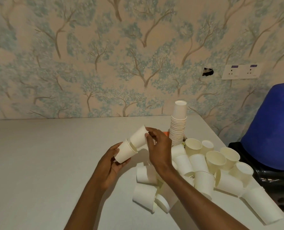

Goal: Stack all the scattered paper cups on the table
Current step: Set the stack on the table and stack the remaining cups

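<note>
The person's left hand (110, 165) and right hand (158, 146) are bare. Behind the fingers (150, 132), both wrists and slim forearms run uncovered to the frame's lower edge, which cuts them off.

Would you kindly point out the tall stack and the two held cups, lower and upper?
tall stack (177, 130), head view, ribbed rims midway up.
lower held cup (125, 152), head view, middle of its side wall.
upper held cup (138, 137), head view, middle of its side wall.

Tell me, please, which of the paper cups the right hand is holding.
The upper, tilted cup, pinched by the right hand just above the lower cup in the left hand; the rest are on the table.
</note>
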Demonstrator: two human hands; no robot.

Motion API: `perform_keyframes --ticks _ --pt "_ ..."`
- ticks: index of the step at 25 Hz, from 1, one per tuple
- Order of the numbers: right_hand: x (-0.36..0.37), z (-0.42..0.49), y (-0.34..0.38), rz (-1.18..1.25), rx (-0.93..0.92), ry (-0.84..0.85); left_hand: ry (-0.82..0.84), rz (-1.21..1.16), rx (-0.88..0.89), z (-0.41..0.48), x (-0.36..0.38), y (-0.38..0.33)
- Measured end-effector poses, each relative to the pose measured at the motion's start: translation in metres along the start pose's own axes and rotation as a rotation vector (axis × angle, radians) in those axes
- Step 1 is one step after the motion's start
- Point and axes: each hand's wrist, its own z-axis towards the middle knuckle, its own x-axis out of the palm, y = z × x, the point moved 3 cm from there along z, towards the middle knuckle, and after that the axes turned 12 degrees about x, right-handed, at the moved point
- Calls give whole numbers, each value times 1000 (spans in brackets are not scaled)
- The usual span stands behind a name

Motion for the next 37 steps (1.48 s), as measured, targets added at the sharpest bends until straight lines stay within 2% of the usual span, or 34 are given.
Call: perform_keyframes --ticks 4,8,9,11,14,17,21,27,31,34,37 --pt "15 -39 2 -25 -1 177 -14 -116 -1 -21 13 1" --pt "20 -69 4 -181 -23 364 -89 -134 8 -38 4 5" --pt "14 -68 3 -277 -37 346 -124 -146 16 -42 -2 6" --pt "-1 -57 -1 -621 -103 318 -185 -179 36 -50 -16 3" --pt "-14 -42 -12 -1137 -130 481 -222 -213 47 -61 -31 -5" --pt "-8 -39 -25 -1297 -118 596 -217 -228 32 -68 -36 -8" --pt "2 -39 -24 -1228 -133 540 -221 -227 22 -73 -42 -8" --pt "1 -38 16 -475 -104 441 -187 -155 44 -72 -38 -8" --pt "20 -59 23 -417 -101 518 -112 -180 10 -73 -23 2" --pt "33 -87 10 -372 -60 532 -68 -189 -2 -80 -12 6" --pt "37 -112 -4 -361 20 629 -78 -164 10 -92 -8 7"
